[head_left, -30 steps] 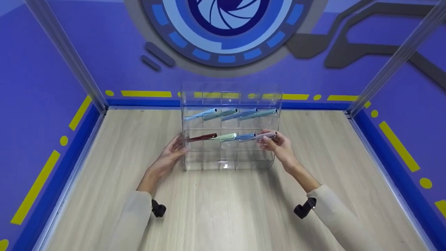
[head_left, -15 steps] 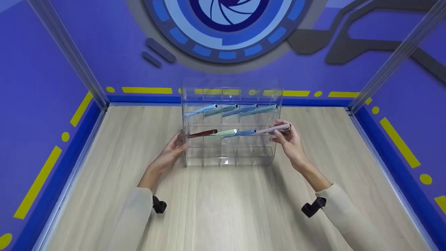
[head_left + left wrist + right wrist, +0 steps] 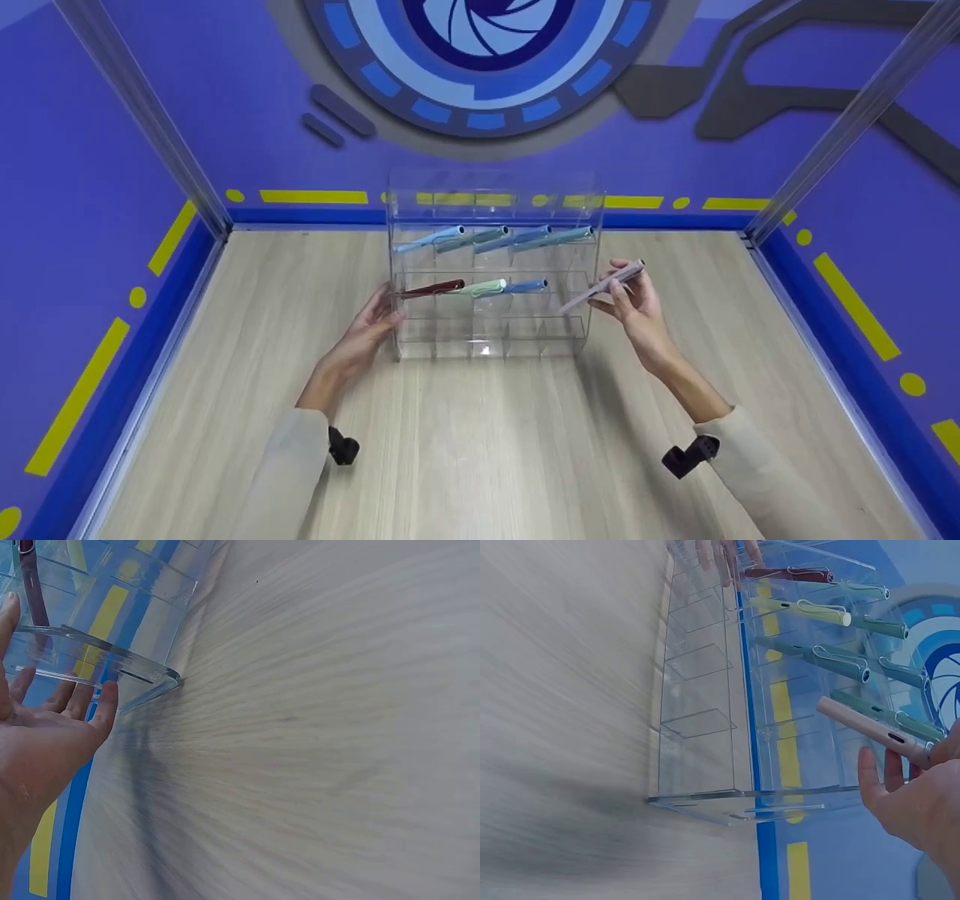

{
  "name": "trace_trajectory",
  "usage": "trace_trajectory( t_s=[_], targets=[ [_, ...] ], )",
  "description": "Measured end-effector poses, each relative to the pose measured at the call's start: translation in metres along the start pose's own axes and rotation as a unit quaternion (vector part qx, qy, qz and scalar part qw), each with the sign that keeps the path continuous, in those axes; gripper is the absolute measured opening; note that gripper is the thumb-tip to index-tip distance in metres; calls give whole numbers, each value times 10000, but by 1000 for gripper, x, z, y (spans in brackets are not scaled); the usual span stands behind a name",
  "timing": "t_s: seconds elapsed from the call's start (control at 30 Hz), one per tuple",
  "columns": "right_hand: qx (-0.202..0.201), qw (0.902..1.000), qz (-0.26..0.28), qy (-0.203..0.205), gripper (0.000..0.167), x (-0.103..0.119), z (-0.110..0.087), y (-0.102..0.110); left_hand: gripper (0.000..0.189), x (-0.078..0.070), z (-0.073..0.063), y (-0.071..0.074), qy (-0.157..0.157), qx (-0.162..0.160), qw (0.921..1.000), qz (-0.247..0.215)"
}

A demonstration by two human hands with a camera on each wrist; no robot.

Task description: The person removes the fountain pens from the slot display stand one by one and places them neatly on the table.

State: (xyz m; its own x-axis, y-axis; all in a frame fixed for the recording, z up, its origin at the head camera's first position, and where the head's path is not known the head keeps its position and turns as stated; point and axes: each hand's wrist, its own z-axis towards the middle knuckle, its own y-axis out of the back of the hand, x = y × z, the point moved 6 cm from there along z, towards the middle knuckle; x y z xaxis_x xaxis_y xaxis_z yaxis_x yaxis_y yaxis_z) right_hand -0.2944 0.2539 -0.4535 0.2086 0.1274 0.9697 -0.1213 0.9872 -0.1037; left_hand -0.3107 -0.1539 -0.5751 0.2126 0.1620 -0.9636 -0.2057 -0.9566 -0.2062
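Observation:
A clear tiered pen display rack (image 3: 489,328) stands on the wooden table. My left hand (image 3: 365,330) rests at its left side, thumb near the front edge and extended fingers along the side panel (image 3: 139,666). My right hand (image 3: 639,315) pinches a pale pinkish-grey pen (image 3: 866,724) just off the rack's right end, its tail slanting down toward the lower tiers. On the middle tier lie a dark red pen (image 3: 431,289), a pale green pen (image 3: 484,288) and a blue pen (image 3: 527,286). The tier above bears several blue and green pens, including a light blue one (image 3: 431,238).
Blue printed panels (image 3: 300,165) with yellow marks enclose the back and both sides of the table (image 3: 465,450). Metal posts (image 3: 150,127) stand at the corners. A black wrist device (image 3: 690,456) sits at the right sleeve, another (image 3: 343,447) at the left.
My right hand has drawn the pinkish-grey pen out of the right end of the middle tier and moved right, tilting it more steeply. The left hand stays at the rack's side.

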Motion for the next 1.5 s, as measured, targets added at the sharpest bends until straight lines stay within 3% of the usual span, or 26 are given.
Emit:
trace_trajectory(
  t_s=[0.27, 0.63, 0.9, 1.23, 1.33, 1.5],
  targets=[
    [-217, 9981, -302, -486, 33, -10, -8, 12, 83, 10, -5, 3, 205, -101, 9997, 52],
    [-690, 9930, -744, -601, 30, -12, -13, 43, 82, 3, 3, 1, 108, 105, 9998, 122],
    [-820, 9890, -765, -969, 34, -25, -22, 64, 82, 3, 1, 3, 146, -14, 9999, 59],
    [-1219, 9730, -1172, -1569, 22, -42, -40, 90, 83, 7, 4, 0, 156, -41, 9999, -6],
    [-1121, 9660, -1573, -1721, 35, -49, -44, 93, 81, 6, 3, 1, 157, -38, 9999, -58],
    [-619, 9540, -2217, -1919, 57, -58, -49, 95, 78, 4, 2, 2, 129, 37, 9999, 48]
  ],
)
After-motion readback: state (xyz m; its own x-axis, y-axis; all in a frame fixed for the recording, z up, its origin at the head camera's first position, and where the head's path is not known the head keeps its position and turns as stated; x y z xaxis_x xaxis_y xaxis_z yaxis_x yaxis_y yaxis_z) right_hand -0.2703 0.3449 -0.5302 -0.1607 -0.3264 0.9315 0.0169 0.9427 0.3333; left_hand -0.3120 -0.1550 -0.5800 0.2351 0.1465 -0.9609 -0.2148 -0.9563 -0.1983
